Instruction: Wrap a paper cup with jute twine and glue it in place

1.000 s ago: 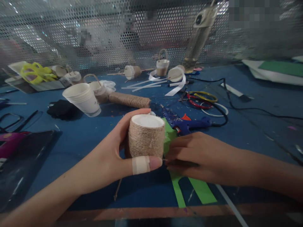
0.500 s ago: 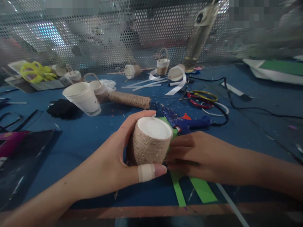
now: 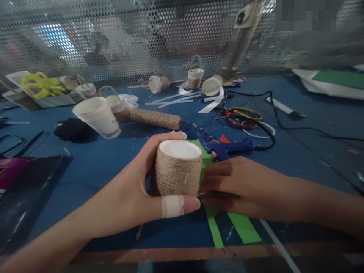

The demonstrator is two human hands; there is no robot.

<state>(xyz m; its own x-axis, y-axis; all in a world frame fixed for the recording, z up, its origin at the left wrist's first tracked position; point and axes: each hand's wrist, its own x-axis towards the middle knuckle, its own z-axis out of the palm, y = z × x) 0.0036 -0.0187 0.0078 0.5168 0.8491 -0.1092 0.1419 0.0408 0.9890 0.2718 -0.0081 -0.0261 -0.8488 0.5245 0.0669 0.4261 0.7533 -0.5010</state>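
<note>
Two hands (image 3: 136, 193) on twine-wrapped cup (image 3: 178, 170)

We see rough, matt jute twine wrapping the cup (image 3: 177, 168) (its white paper base smooth), glossy blue plastic on the glue gun (image 3: 224, 145), matt green paper strips (image 3: 241, 227), and perforated metal mesh (image 3: 159, 34) far behind.

Twine-wrapped cup (image 3: 178, 167): half a second ago tilted, white bottom face turned toward the camera; now back upright, face seen edge-on as an ellipse, as one second ago.
Left hand (image 3: 133, 197): bandaged thumb slightly lower than one second ago, grip kept.
Right hand (image 3: 236, 187): fingertips drawn closer against the cup's lower edge.
</note>
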